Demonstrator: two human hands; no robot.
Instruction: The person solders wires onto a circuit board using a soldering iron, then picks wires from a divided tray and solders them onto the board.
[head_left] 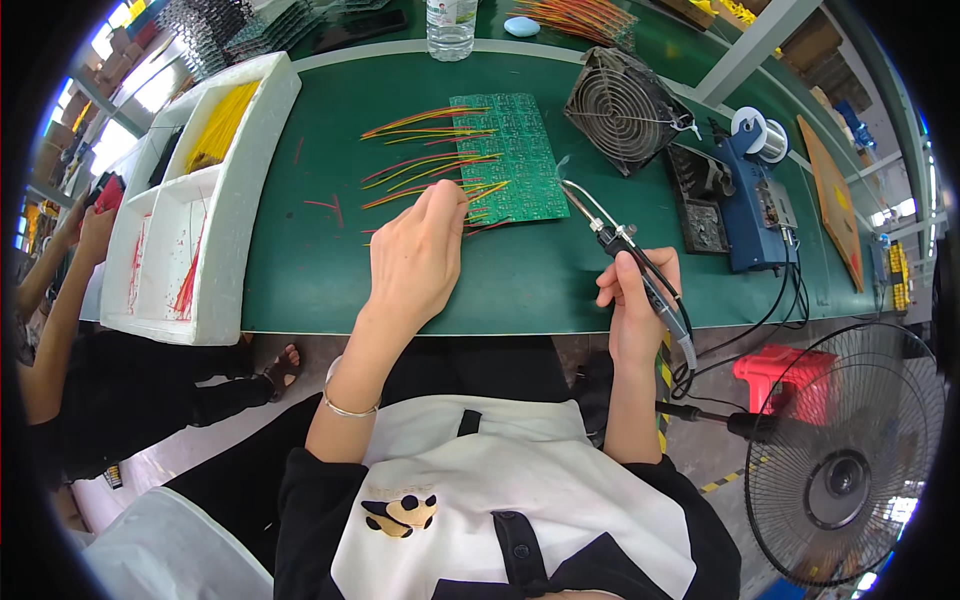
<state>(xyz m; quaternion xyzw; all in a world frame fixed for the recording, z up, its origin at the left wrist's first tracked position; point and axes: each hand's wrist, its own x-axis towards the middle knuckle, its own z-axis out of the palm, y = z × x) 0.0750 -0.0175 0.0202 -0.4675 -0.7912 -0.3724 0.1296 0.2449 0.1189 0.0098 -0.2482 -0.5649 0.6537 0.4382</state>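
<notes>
A green circuit board panel (535, 150) lies on the green bench, with several red and yellow wires (415, 170) reaching out from its left side. Over the panel's lower left corner is my left hand (420, 245), its fingers pinched together at the wires; what sits between the fingertips is hidden. My right hand (640, 300) is closed around a soldering iron (650, 290) with a curved metal tube along its tip. The iron's tip points up and left, by the panel's right edge. A thin wisp of smoke (563, 165) shows near the tip.
A white foam tray (270, 130) of yellow and red wires stands at left, near another person's hand (95, 235). A small fan (625, 110), a blue soldering station (750, 215) and a solder spool (760, 135) stand at right. A bottle (450, 30) is at the back; a floor fan (840, 480) stands lower right.
</notes>
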